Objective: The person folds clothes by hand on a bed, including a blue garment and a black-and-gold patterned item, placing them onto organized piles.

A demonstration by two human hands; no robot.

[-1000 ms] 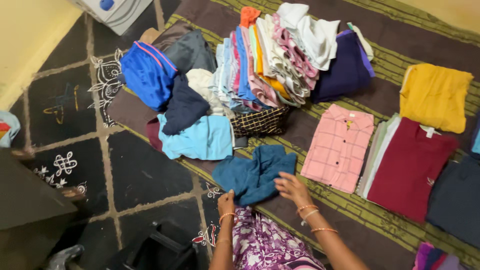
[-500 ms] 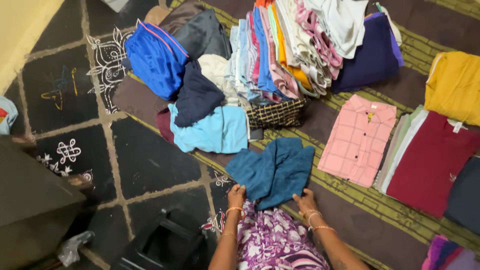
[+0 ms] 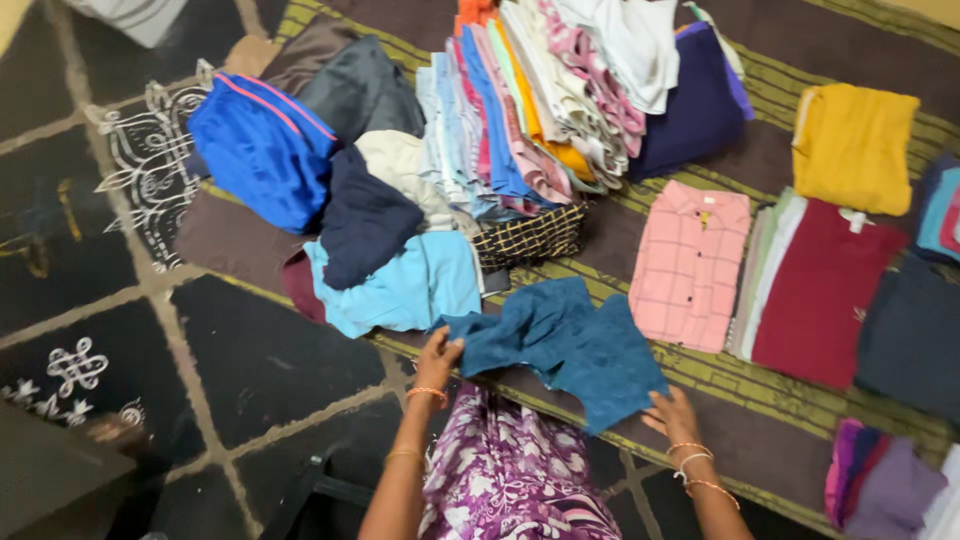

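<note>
Teal garment point(image 3: 560, 340) spread flat on the striped mat point(image 3: 740, 380), near the light-blue shirt point(image 3: 400, 285). Left hand point(image 3: 438, 355) pinching its left edge; right hand point(image 3: 672, 415) gripping the lower right corner. Likely to bunch if tugged unevenly, or snag the leaning clothes pile point(image 3: 540, 110).

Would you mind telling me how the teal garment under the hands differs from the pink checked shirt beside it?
The teal garment lies spread and rumpled, with uneven edges; the pink shirt is folded into a neat flat rectangle. The teal one is plain and dark, the pink one pale with a check pattern. The left hand and the right hand each touch an edge of the teal garment; no hand touches the pink shirt. Both lie on the striped mat.
</note>
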